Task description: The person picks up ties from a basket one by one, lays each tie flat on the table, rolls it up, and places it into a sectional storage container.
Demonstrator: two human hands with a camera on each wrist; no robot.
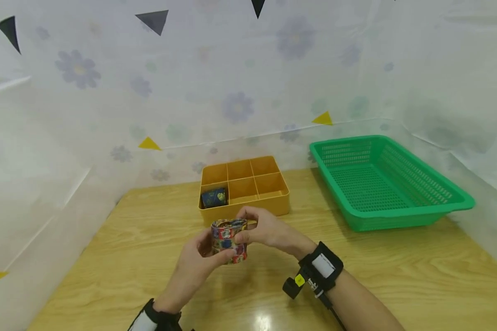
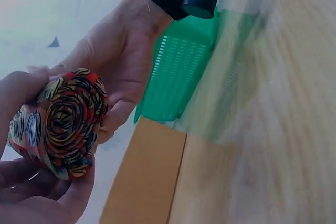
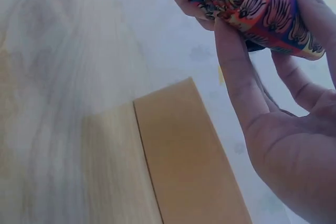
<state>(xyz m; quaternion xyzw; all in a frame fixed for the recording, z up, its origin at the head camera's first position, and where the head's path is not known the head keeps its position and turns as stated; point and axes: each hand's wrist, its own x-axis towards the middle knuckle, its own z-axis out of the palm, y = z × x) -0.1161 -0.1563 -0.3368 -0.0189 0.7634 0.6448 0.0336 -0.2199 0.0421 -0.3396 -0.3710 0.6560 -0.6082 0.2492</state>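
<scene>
A rolled-up necktie (image 1: 228,241) with a bright red, blue and yellow print is held in the air above the table, before the orange organizer. My left hand (image 1: 189,266) grips it from the left, thumb along the near side. From the right, my right hand (image 1: 269,232) pinches its upper edge between thumb and fingers. In the left wrist view, the end of the rolled necktie (image 2: 68,124) shows a tight spiral of layers. The right wrist view has the necktie (image 3: 273,11) at the top, with fingers of both hands on it.
Behind the hands stands the orange organizer (image 1: 243,208) with several compartments; its front left one holds a dark blue patterned cloth roll (image 1: 214,198). A green plastic basket (image 1: 406,218) sits at the right on the wooden table (image 1: 149,239). A flowered sheet (image 1: 182,92) hangs behind.
</scene>
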